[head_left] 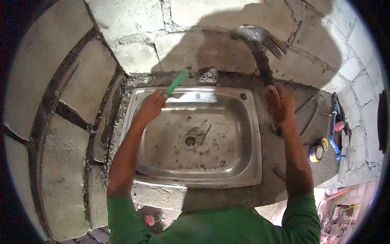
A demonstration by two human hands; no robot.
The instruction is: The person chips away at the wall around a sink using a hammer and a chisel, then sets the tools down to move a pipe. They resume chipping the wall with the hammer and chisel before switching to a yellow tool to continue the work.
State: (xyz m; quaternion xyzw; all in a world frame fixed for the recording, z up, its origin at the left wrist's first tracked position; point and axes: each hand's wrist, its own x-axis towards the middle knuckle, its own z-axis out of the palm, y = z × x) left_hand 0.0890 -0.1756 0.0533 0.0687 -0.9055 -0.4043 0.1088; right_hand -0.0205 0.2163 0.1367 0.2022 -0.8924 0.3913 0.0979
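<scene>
Two hands point(152, 107) point(281, 106), one hammer point(255, 34), one sink point(229, 126)

This looks like an unfinished room, likely a kitchen or wash area still under construction. The walls are bare grey masonry blocks point(67, 150) with rough, unplastered mortar joints point(44, 118). A stainless-steel sink point(195, 162) sits in a raw cement bench point(158, 195), its basin dotted with crumbs of debris point(189, 118). A blue tool point(334, 130) and a small open tin point(316, 154) lie at the bench's right end.
</scene>
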